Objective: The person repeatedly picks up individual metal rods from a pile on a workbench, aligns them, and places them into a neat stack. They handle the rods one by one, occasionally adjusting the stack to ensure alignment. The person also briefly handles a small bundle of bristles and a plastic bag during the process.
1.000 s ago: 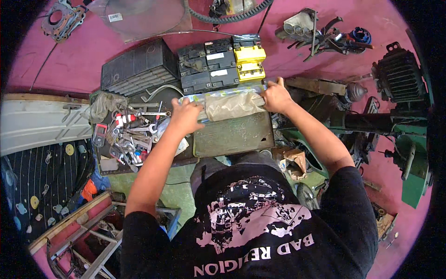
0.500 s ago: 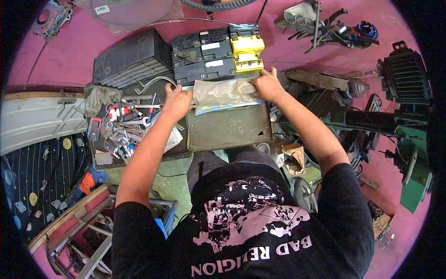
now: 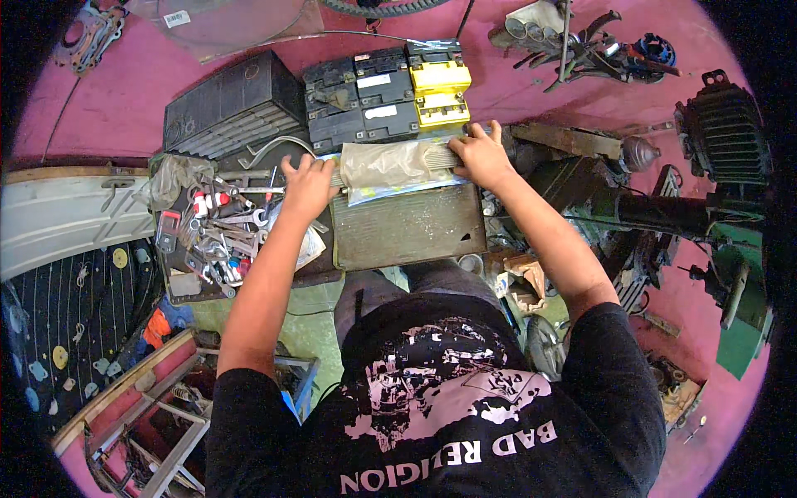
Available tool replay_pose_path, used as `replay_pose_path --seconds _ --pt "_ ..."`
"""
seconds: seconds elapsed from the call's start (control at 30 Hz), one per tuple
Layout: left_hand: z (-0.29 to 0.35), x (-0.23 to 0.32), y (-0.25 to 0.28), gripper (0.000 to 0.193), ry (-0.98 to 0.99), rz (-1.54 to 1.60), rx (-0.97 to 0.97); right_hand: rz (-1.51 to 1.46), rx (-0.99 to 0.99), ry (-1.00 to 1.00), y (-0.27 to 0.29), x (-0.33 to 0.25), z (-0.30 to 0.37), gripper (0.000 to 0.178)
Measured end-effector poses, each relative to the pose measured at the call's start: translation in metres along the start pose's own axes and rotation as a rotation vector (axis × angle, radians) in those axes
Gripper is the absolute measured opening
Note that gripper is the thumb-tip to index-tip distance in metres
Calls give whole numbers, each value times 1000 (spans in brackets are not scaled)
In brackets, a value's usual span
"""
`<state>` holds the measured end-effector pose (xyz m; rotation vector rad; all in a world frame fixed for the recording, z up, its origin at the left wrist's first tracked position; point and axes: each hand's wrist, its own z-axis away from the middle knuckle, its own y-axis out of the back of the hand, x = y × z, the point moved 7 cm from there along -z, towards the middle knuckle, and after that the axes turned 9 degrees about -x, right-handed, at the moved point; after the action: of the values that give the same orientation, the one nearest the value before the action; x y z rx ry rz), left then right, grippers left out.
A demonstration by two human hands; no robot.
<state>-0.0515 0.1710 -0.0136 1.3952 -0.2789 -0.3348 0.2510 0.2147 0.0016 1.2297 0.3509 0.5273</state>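
Observation:
A bundle of thin, pale rods, which look like welding rods, lies crosswise in a crumpled beige wrapper (image 3: 390,164). Rod ends stick out on both sides of the wrapper. Around the left end of the bundle, my left hand (image 3: 309,187) is closed, its index finger raised. My right hand (image 3: 484,158) grips the opposite end, fingers curled over the rods. Beneath the bundle is a flat blue-and-white packet or sheet (image 3: 374,195), mostly covered. It rests at the far side of a worn wooden board (image 3: 407,232).
Black batteries (image 3: 364,124) and two yellow ones (image 3: 442,108) stand behind the bundle. A large black case (image 3: 237,108) sits at far left. Spanners and other tools (image 3: 228,224) are heaped left of the board, near a red-and-grey meter (image 3: 168,231). Rusty machinery (image 3: 664,207) fills the right side.
My left hand has shifted slightly left and nearer me. More bare rod shows beside it, and the wrapper's right part looks less bunched. My right hand stays at its end.

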Motion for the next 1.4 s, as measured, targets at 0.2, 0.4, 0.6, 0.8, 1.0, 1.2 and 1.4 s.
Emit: replay_pose_path --seconds 0.2,0.4,0.6,0.8,1.0,1.2,1.4 --pt "0 7 -1 51 -35 40 -100 44 -38 14 -10 -2 -9 45" --pt "-1 5 4 53 -13 41 -128 54 -36 5 -3 -3 -5 45" --pt "16 5 22 58 118 100 -43 -104 179 -217 16 -2 22 42" --pt "13 28 12 42 390 543 4 -432 54 -403 -9 -52 24 43" --pt "3 16 -21 42 624 1051 30 -855 137 -629 -33 -46 14 44" --pt "3 6 -33 39 563 1136 -58 -1514 -13 -576 -59 -5 -4 45" --pt "-3 -2 -39 33 601 1318 178 -1682 42 -602 -64 13 -9 38"
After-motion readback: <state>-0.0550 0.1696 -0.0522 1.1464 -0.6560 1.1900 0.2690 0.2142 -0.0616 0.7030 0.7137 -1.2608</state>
